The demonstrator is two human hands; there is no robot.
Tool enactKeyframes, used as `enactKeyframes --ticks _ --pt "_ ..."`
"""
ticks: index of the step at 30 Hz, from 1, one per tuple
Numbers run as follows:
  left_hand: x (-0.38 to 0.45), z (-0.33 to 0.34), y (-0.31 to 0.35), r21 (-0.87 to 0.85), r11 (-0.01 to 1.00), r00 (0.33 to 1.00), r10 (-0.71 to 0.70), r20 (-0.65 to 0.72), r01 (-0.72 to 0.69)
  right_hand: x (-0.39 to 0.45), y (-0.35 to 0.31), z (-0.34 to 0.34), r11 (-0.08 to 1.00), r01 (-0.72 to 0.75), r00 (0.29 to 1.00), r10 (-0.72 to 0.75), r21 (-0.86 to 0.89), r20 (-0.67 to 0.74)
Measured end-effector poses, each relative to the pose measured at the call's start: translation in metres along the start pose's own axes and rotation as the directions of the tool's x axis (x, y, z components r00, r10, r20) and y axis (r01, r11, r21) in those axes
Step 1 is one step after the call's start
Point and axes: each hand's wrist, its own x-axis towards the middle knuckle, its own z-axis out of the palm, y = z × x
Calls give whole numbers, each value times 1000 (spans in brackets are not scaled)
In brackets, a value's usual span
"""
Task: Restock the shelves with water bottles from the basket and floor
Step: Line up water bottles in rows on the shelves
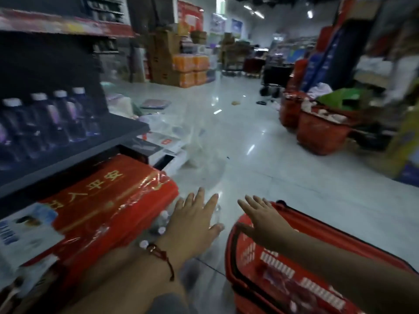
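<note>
Blurrily, left hand (pixel 192 220), grip wide, half-hides floor bottles (pixel 162 230); right hand (pixel 265 225), fingers spread, overlaps red basket (pixel 283 275).

Dim, bluish light across the whole head view, and everything smears with motion blur. Ceiling strip lights (pixel 254 10) glow at the top edge, streaked rather than sharp. Their reflections flare as white dashes on the glossy floor (pixel 249 141), with a broad pale sheen running down the aisle. The shelf (pixel 68 141) at the left edge sits in deep shadow, its bottles (pixel 56 118) soft and purplish. Glare ripples over the plastic wrap of the red pack (pixel 108 200). Both the left hand (pixel 192 220) and right hand (pixel 265 225) look soft-edged and blurred. Wide-angle distortion bends and leans the racks at the right edge, where the blur is heaviest.
</note>
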Motion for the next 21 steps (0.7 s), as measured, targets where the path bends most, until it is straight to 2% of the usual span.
enactKeyframes --ticks 5,10,15,21 --pt "38 32 87 27 983 977 179 118 -183 -59 97 55 975 -222 968 222 -14 112" --pt "63 74 139 74 938 916 309 257 -338 -93 136 129 945 -328 913 322 -19 249" --pt "76 119 145 46 921 854 339 395 -386 -105 161 203 926 -373 821 355 -50 447" --pt "82 158 131 66 922 801 295 521 -382 -124 189 257 879 -453 675 449 -152 585"
